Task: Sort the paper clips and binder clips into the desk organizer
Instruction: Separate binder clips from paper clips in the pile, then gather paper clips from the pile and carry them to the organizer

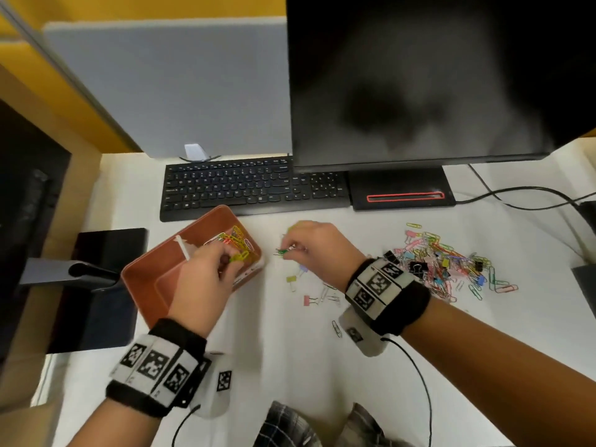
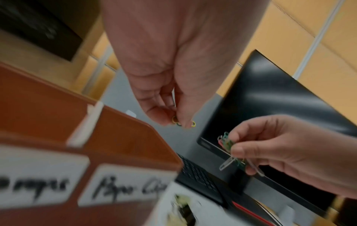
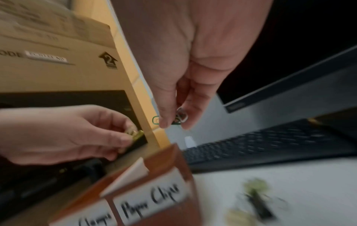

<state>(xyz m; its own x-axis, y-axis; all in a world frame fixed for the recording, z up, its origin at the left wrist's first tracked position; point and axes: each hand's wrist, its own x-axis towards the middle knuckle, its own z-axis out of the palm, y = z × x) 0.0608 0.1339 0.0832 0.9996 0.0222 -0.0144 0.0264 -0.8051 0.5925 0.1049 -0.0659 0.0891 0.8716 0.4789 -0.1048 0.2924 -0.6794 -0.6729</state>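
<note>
The left hand (image 1: 206, 269) pinches a few yellow and green paper clips (image 1: 240, 257) at its fingertips, poised over the right end of the brown desk organizer (image 1: 145, 279), where a heap of coloured paper clips (image 1: 233, 238) already lies. A white divider splits the organizer; the label on the near wall of this right compartment reads as paper clips, while its left neighbour's label is too blurred to read.

Just right of the organizer, the right hand (image 1: 311, 241) grips a small bundle of clips (image 2: 227, 144), green and silver among them, held above the white desk (image 1: 290, 366).

The job looks barely half done. The left compartment appears empty, so no binder clips seem sorted yet. A few binder clips (image 1: 309, 300) lie loose near the right wrist, and a large mixed pile (image 1: 451, 262) waits further right, near the monitor stand. A black keyboard (image 1: 251, 188) sits beyond both hands.
</note>
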